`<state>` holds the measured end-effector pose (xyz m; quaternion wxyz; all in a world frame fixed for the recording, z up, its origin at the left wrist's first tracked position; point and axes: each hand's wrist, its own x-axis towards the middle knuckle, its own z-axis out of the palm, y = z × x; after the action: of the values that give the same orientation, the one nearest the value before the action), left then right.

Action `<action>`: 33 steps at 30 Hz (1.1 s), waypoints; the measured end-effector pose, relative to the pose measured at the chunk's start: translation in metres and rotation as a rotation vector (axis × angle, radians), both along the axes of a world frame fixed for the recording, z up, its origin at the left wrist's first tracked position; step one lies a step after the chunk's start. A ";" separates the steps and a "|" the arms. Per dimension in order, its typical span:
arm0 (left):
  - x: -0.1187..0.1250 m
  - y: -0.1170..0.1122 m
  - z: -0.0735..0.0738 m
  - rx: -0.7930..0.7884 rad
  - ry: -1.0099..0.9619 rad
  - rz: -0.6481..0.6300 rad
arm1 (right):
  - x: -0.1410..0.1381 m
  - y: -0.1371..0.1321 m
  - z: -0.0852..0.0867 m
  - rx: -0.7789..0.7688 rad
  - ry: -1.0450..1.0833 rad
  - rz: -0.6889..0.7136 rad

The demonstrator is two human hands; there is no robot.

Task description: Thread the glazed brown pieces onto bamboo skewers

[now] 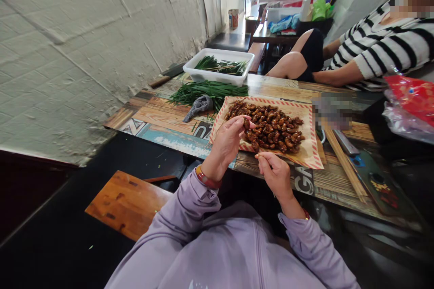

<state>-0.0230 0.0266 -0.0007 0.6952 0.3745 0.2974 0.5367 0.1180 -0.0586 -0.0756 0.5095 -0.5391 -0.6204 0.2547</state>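
Presently, the left hand (228, 143) is pinching a glazed brown piece (247, 124) between closed fingertips. The right hand (276, 175) is pressing its fingertips together, any hold being indeterminable. More brown pieces (276, 127) are lying heaped on stripe-edged paper (310, 140) beyond.

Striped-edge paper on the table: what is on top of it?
A pile of glossy brown pieces covers much of the paper; its surface underneath cannot be seen.

Both lilac-sleeved arms (181, 212) reached forward! The bare left hand (228, 144), a glossy amber-red bangle (206, 179) around its wrist, sat higher, thumb and fingers pinched; lower in view, the bare right hand (277, 175) pinched too, knuckles bent.
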 end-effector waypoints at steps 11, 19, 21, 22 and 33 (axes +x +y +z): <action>0.002 0.002 0.001 -0.062 -0.087 -0.046 | 0.001 0.002 0.000 -0.110 0.166 0.038; 0.003 -0.008 -0.013 -0.115 -0.095 -0.021 | -0.001 0.003 0.000 -0.151 0.230 0.020; 0.004 -0.010 -0.015 -0.104 -0.083 -0.056 | -0.001 0.004 0.001 -0.152 0.219 0.022; 0.004 -0.011 -0.015 -0.092 -0.071 -0.075 | -0.001 0.004 0.001 -0.148 0.214 0.022; 0.003 -0.007 -0.016 -0.042 -0.054 -0.144 | -0.003 0.004 0.001 -0.133 0.180 0.019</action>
<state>-0.0200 0.0201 -0.0168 0.7473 0.3656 0.2623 0.4889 0.1149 -0.0549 -0.0745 0.5240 -0.5407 -0.5589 0.3474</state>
